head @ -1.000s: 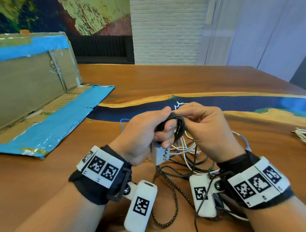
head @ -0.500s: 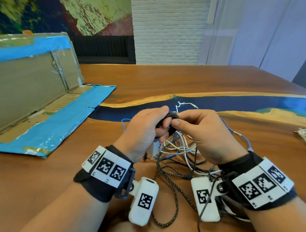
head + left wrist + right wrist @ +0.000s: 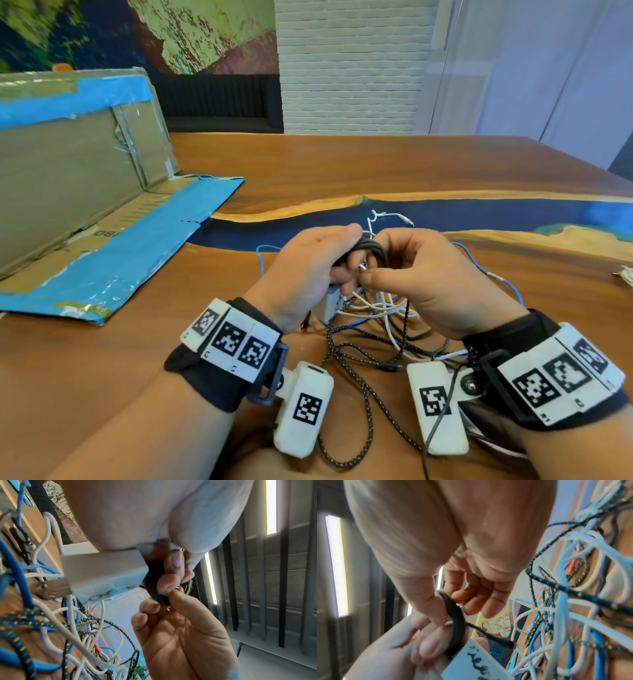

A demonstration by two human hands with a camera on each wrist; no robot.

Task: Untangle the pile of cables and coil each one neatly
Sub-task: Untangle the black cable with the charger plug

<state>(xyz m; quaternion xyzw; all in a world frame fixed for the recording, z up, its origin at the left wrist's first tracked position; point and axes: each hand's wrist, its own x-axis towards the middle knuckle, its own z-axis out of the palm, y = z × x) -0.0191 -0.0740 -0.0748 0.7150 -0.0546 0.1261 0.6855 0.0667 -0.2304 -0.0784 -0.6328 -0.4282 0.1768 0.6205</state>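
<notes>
- black cable coil (image 3: 371,253) held up above the table (image 3: 342,164), clear of the tangle, between both hands.
- left hand (image 3: 305,270) closed around the coil, also clamping a white charger block (image 3: 330,303) low in the palm; in the left wrist view the block (image 3: 104,573) sits against the palm with the coil (image 3: 154,588) just beyond it.
- right hand (image 3: 431,284) at the coil's right side, thumb and forefinger pinching the bundle near a small metal plug tip (image 3: 363,266); remaining fingers (image 3: 479,601) loosely curled and holding nothing.
- short free tail with black connector (image 3: 505,641) stands out from the coil (image 3: 455,622) toward the tangle, in the right wrist view.
- governing relation: coil loop standing roughly upright, plane facing the wearer, loose tail emerging on the right-hand side. right hand nearer the tail; left hand acting as anchor.
- judgement: step in hand looks like securing the last end on this coil; likely calls for the right hand to lead the tail around or through the loop while the left holds firm.
- remaining pile (image 3: 376,325) lies on the table directly below the hands: white, blue and braided black cables (image 3: 342,359), interlaced and not yet sorted.
- risk noted: white strands (image 3: 371,222) rise right behind the coil and could be caught in it; cannot tell whether they touch.
- flattened cardboard box with blue tape (image 3: 102,240) well apart to the left.
</notes>
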